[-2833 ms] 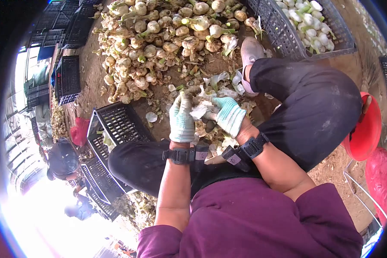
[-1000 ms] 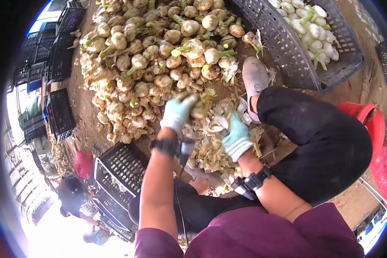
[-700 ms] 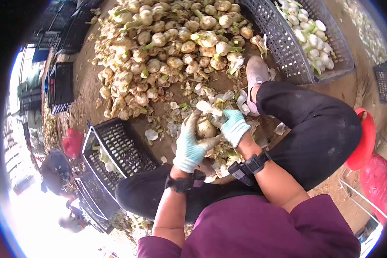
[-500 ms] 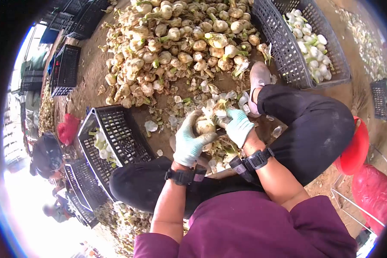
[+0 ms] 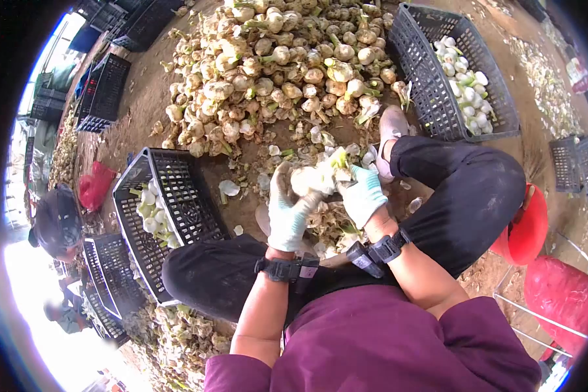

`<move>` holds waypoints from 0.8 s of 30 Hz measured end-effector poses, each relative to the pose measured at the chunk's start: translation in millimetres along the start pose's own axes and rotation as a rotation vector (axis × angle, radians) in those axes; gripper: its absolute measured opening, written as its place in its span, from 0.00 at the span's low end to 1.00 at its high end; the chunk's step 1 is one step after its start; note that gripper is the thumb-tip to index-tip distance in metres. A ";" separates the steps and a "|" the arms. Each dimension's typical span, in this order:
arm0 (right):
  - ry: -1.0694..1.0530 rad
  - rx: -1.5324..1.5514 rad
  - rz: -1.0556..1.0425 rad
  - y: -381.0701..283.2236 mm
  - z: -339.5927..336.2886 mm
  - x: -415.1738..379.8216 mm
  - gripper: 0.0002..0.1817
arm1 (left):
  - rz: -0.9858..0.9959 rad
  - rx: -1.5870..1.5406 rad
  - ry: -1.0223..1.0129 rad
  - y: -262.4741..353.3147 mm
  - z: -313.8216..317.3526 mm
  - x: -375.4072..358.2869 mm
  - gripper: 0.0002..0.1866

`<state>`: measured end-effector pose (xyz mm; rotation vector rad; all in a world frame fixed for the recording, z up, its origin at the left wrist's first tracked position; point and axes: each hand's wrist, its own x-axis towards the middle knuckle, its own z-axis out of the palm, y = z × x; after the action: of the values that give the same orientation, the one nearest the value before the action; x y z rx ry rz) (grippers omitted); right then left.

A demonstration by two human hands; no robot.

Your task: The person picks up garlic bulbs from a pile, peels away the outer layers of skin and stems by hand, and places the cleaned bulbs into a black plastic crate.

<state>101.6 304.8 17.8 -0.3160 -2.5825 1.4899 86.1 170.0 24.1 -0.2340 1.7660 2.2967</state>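
Note:
My left hand (image 5: 287, 212), in a pale mint glove with soiled fingers, is wrapped round a garlic bulb (image 5: 305, 181). The bulb shows white skin, with loose peel and a greenish stalk (image 5: 338, 161) on its right side. My right hand (image 5: 362, 195), gloved alike, is closed right beside the bulb and stalk. A thin dark edge shows between the hands at the right fingers; what it belongs to is hidden. Below both hands lies a heap of peel and cut stalks (image 5: 333, 225) between my legs.
Ahead is a large pile of untrimmed garlic (image 5: 287, 72). Black crates with cleaner white bulbs stand at the right (image 5: 424, 88) and left (image 5: 186, 196). A red bucket (image 5: 526, 225) and red sack (image 5: 562, 300) sit at the right. Another person (image 5: 57, 222) is at far left.
The bulb's brownish outer side has given way to a whiter surface, with white peel spread between my hands. Both hands stay close together. The whole view has shifted slightly.

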 end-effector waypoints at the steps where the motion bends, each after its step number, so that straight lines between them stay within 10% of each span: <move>1: 0.054 0.033 -0.082 -0.5 4.7 -3.2 0.11 | 0.006 -0.111 0.004 -6.6 -6.5 2.3 0.30; 4: 0.056 -0.062 -0.222 -6.6 6.6 -12.5 0.14 | -0.351 -0.527 -0.015 -3.3 -25.4 16.6 0.20; 10: 0.038 -0.294 -0.634 -0.6 -6.5 -8.9 0.16 | -0.127 -0.232 -0.088 -8.0 -32.4 12.0 0.23; 13: -0.235 -0.347 0.019 25.2 -9.2 23.3 0.08 | -0.268 -0.304 -0.240 8.6 -34.4 5.5 0.35; 15: -0.021 -0.060 0.240 155.2 37.5 51.5 0.07 | -0.369 -0.445 -0.396 7.3 -33.8 3.6 0.36; 16: -0.224 -0.510 0.296 105.6 8.8 54.6 0.10 | -0.395 -0.428 -0.348 22.9 -23.7 -5.1 0.34; 17: 0.097 0.072 0.331 100.5 30.7 67.3 0.15 | -0.398 -0.427 -0.349 21.7 -23.3 -4.6 0.34; 20: 0.102 0.024 0.025 64.5 -1.7 37.9 0.19 | -0.341 -0.363 -0.296 12.9 -29.3 1.4 0.33; 22: -0.343 1.177 0.655 9.1 -26.6 26.6 0.22 | -0.339 -0.369 -0.345 18.1 -24.7 2.9 0.34; 23: -0.439 0.900 0.119 15.2 -22.1 17.4 0.20 | -0.335 -0.377 -0.402 20.8 -20.7 3.6 0.35; 24: -0.469 0.601 0.061 50.9 -0.1 9.7 0.21 | -0.325 -0.360 -0.333 21.3 -15.8 3.6 0.37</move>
<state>97.8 332.1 -26.0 0.0390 -2.2565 2.5028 76.4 149.8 38.8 -0.1713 1.0661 2.2380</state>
